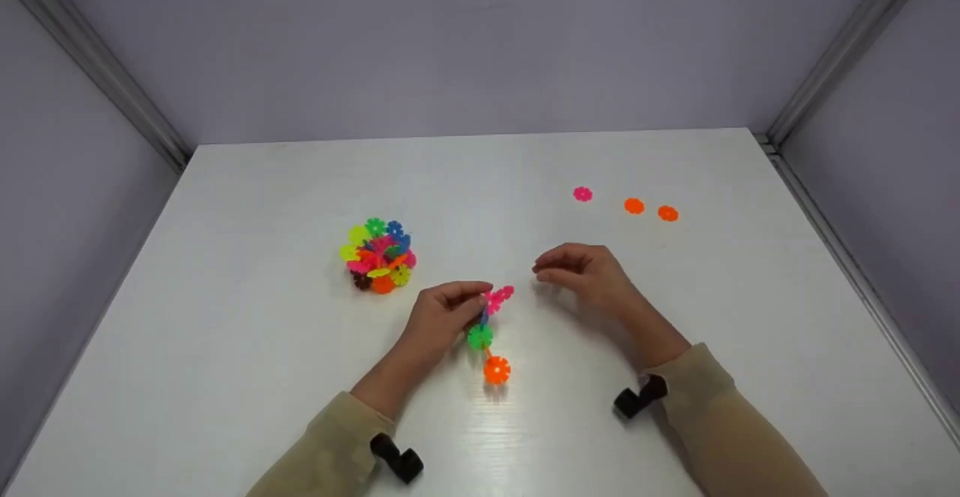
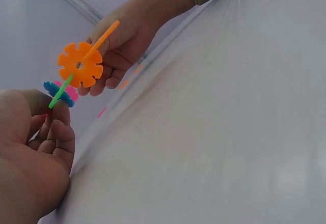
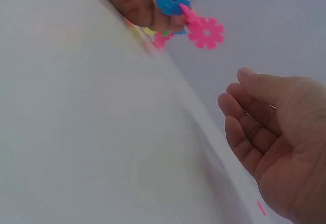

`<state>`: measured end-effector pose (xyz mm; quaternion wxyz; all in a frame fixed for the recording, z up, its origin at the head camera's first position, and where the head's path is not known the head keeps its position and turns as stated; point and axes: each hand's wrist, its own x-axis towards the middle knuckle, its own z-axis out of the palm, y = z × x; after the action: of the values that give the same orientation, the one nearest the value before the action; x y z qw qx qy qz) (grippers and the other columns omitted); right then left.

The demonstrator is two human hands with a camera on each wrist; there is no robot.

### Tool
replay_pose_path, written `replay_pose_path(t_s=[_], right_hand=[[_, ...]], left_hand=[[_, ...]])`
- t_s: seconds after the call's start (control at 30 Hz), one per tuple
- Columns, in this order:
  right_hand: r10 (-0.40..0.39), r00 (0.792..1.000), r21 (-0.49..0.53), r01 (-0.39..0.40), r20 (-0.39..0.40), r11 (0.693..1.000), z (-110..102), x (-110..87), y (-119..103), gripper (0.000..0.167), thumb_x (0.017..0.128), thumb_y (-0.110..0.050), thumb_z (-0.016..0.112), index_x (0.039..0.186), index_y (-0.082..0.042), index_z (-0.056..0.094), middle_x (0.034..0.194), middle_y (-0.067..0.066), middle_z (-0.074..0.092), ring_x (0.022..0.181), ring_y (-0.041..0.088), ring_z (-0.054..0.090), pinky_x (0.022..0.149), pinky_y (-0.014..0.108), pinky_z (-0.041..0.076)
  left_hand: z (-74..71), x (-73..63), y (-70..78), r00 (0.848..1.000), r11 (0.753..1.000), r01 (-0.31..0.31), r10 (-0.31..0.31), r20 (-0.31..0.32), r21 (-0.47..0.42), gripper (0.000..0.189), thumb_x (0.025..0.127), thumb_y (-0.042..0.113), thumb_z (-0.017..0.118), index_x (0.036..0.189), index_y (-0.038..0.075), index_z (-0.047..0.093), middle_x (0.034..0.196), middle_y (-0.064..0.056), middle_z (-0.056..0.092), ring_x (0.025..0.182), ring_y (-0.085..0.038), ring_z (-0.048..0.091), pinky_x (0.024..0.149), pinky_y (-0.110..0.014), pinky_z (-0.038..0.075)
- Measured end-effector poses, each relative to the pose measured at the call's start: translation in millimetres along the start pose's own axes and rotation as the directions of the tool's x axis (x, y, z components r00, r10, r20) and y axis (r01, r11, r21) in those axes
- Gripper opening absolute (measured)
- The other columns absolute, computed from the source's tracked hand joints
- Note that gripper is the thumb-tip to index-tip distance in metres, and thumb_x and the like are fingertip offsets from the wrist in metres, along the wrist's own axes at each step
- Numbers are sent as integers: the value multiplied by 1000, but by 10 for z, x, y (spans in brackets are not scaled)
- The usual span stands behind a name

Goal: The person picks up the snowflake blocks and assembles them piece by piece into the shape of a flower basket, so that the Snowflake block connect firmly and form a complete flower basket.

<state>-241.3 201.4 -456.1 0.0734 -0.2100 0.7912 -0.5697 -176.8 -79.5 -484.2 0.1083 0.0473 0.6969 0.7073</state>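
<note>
A chain of notched plastic snowflake discs (image 1: 481, 337) hangs from my left hand (image 1: 442, 321), which pinches it near its pink and blue end. Pink discs form the upper end, then blue, green and orange ones follow downward. In the left wrist view an orange disc (image 2: 80, 65) faces the camera, with another edge-on beside it. My right hand (image 1: 589, 276) is held apart to the right of the chain, its fingers loosely bent and nothing between them. From the right wrist view, a gap separates its fingertips (image 3: 245, 73) from the pink disc (image 3: 206, 32).
A ball-shaped cluster of many-coloured discs (image 1: 379, 255) sits on the white table (image 1: 225, 332) to the left. Towards the back right lie a loose pink disc (image 1: 583, 194) and two orange discs (image 1: 634, 205). Grey-lilac panels (image 1: 480, 47) enclose the table.
</note>
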Motion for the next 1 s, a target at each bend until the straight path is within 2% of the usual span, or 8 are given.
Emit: replay_pose_path(t_s=[0.1,0.23,0.33,0.47,0.6,0.83,0.9,1.0], right_hand=[[30,994,-4,-30,-105,1000,-303,23,69,26,98,-15,79,119,0,77,112,11,78,100,18,72,85,24,58],[82,959,3,-84,-270,996,-821,3,233,32,98,-17,79,123,3,74,112,5,78,103,14,71,88,22,58],[142,924,7,-149,-354,989,-1180,-14,367,37,100,-17,77,128,4,71,114,-1,76,107,12,67,88,23,57],[208,892,-18,-235,-401,972,-1507,-26,479,42,100,-22,77,134,1,69,119,-4,74,112,10,61,87,24,56],[240,865,-41,-287,-441,957,-1674,-46,569,42,100,-26,77,136,-4,69,126,1,71,117,9,56,87,21,52],[327,812,-56,-402,-483,914,-1737,-32,724,49,101,-29,75,145,-9,64,140,10,63,118,16,53,92,16,49],[335,807,-63,-415,-487,908,-1749,-10,751,51,101,-29,75,147,-10,63,143,10,61,122,18,52,96,17,48],[334,811,-74,-417,-480,906,-1762,22,753,52,101,-28,75,149,-11,62,147,10,60,125,19,51,101,20,47]], left_hand=[[18,13,-8,1000,1000,15,-15,-14,-9,27,105,13,68,131,8,75,123,-7,73,109,-24,68,94,-27,59],[54,39,-19,999,1000,27,-27,-25,-4,27,105,15,69,131,8,75,124,-6,73,112,-23,67,95,-28,59],[63,67,-36,999,999,33,-33,-32,-7,27,105,15,69,130,8,75,123,-6,73,111,-23,68,95,-28,59],[68,111,-64,999,999,38,-39,-29,-25,25,105,16,70,127,10,77,123,-6,73,112,-23,68,96,-29,58],[69,125,-87,998,998,48,-49,-25,-42,22,105,16,70,125,12,78,124,-5,74,113,-23,69,97,-29,58],[74,117,-74,999,999,34,-34,-18,-18,23,105,14,69,125,11,78,121,-6,74,107,-23,69,94,-29,59],[74,121,-68,999,999,39,-39,-20,-19,22,105,14,69,124,12,79,121,-6,74,108,-23,69,94,-29,59],[73,124,-57,999,999,42,-43,-23,-20,22,104,16,70,124,12,79,122,-5,75,110,-23,69,95,-29,59]])
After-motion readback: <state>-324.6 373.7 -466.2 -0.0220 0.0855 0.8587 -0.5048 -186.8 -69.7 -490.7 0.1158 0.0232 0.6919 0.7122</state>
